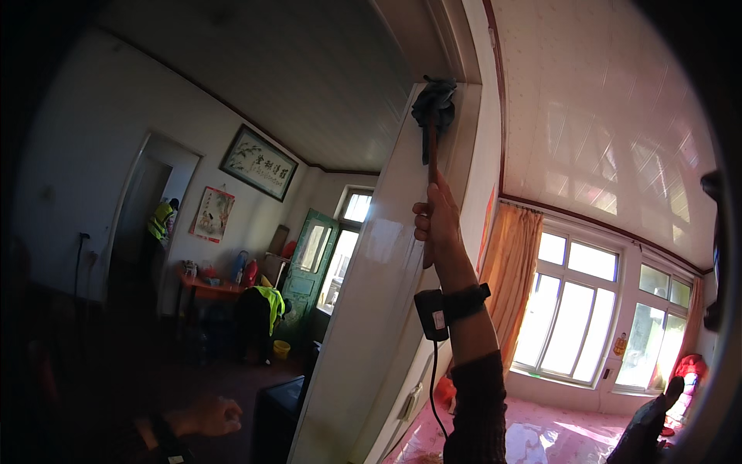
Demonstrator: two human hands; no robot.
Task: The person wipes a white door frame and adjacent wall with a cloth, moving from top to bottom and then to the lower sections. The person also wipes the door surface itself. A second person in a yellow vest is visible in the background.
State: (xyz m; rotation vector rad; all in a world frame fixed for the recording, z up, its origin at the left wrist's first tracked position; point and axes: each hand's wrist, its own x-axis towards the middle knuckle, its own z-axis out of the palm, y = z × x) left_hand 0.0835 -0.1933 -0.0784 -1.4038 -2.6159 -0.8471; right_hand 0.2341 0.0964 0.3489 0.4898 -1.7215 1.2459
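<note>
White glossy doorframe (386,255); right hand (437,220) grips wooden-handled cloth duster (433,108).

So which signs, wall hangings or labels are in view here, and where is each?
Framed picture: high on the left wall, wide dark frame, pale panel with dark brush marks.
Wall calendar: below it, beside the doorway, upright, red and white.
Small sticker: on the window frame at right, yellow-orange.

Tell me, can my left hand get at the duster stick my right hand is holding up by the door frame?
Probably not as things stand: the left hand hangs low, while the right hand grips the stick high overhead.
</note>
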